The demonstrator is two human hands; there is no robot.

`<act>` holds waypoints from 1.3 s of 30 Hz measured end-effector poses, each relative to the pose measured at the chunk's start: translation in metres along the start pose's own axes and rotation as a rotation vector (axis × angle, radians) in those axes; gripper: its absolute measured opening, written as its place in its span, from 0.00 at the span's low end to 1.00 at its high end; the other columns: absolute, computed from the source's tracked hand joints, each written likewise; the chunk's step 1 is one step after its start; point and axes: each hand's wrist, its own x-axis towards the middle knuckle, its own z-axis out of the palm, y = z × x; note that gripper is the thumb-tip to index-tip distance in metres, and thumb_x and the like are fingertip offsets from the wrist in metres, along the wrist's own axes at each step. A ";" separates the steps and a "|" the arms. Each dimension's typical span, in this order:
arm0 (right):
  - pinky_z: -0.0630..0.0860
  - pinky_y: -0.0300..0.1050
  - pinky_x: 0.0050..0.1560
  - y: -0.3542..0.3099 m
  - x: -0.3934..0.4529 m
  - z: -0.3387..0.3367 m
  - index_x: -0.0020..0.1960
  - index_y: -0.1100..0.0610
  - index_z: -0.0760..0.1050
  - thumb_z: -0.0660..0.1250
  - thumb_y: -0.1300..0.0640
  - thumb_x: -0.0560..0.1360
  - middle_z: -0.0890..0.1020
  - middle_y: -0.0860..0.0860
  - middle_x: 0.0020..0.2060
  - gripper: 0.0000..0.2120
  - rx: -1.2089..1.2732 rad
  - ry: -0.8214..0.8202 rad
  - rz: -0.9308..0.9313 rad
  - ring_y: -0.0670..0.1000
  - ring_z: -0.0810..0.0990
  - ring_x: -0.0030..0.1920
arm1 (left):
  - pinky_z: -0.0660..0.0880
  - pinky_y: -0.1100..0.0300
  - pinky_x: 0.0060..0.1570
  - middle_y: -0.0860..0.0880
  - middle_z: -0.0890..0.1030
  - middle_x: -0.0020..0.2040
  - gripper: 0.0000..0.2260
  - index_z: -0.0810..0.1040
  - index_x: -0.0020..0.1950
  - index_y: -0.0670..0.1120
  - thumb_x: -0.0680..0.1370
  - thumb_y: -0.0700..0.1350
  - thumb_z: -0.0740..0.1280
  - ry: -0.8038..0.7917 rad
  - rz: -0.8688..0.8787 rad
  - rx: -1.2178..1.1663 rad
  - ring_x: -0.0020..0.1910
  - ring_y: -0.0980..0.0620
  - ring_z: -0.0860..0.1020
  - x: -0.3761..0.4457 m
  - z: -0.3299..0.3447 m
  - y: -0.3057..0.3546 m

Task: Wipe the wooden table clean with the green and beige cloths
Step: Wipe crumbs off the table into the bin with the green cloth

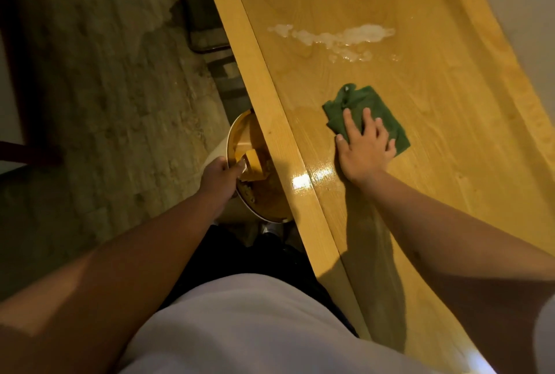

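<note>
risk: right hand (365,145) is pressing the green cloth (368,114) flat; a sweep toward the near edge is likely pushing liquid past the bowl (255,163) onto the floor (105,88).
spill: foamy white puddle (333,37) is sitting well beyond the cloth, not yet reached.
fingers: right ones are lying spread and straight on the cloth; left hand (219,177) is gripping the bowl rim just below the bench (450,103) edge.
materials: glossy lacquered wood, probably slick; soft folded cloth; smooth round bowl.
beige cloth: not visible.
</note>
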 end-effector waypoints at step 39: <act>0.70 0.47 0.56 -0.194 -0.047 0.050 0.60 0.54 0.78 0.52 0.44 0.80 0.81 0.55 0.53 0.22 0.741 -0.360 -0.162 0.61 0.75 0.61 | 0.79 0.36 0.57 0.38 0.83 0.54 0.06 0.80 0.52 0.47 0.79 0.48 0.68 -0.036 -0.024 -0.086 0.54 0.38 0.81 0.031 -0.051 0.021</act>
